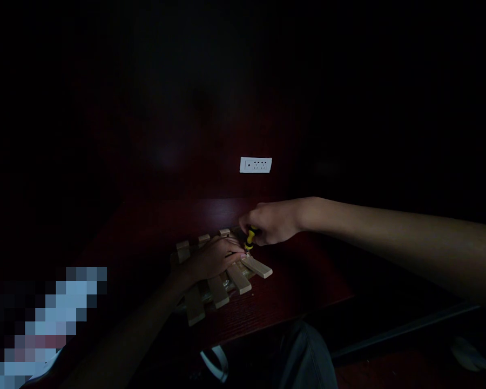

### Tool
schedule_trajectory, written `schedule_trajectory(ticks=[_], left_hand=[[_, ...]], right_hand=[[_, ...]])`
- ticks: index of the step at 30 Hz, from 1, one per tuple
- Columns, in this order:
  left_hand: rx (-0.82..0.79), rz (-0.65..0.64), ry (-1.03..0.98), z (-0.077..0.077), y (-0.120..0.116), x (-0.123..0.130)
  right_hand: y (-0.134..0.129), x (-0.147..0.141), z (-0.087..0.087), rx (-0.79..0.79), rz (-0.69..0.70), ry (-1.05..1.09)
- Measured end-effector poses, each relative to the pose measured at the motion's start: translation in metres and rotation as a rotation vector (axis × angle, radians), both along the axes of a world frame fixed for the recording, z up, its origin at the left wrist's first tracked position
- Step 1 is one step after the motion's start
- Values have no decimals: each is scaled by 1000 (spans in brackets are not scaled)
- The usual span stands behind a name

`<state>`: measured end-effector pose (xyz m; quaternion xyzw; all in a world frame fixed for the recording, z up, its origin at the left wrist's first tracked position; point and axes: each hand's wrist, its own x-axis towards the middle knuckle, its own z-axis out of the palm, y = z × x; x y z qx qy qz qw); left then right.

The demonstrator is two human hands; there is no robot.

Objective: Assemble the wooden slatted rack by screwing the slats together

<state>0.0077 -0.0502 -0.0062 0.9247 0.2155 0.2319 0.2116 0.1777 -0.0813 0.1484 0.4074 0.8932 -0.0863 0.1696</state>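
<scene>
My right hand [273,222] is closed around a yellow and black screwdriver [250,237]. Its tip points down at the upper end of the rightmost wooden slat [260,267]. My left hand [216,256] lies across the slatted wooden piece, fingers stretched toward the screwdriver's tip. Its fingertips touch the wood there; any screw under the tip is too small to make out. Several pale slats, among them a wooden slat [217,292] nearer the left, stick out toward me beneath my left hand. Something shiny and clear shows between them.
The wooden piece rests on a dark red table [267,302], whose front edge is near my knee [310,356]. A white wall socket [256,165] is on the dark wall behind. A pale curved strap [216,363] shows below the table edge. Most surroundings are very dark.
</scene>
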Motion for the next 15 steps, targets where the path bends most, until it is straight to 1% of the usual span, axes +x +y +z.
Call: schedule_trajectory(ticks=[3,7,12,15], left_hand=[[-5,-2,-22,-2,1,-1],[-8,-5,7,-1,1,-2],[-11,-9,10,-1,0,-3],[-19,17,6,-2,0,-3]], right_hand=[[-1,-1,1,63,60,-30],[-4,-3,0,119,111,-39],[-9,-6,-1,135,93,-87],[-9,-6,-3,151,41,-102]])
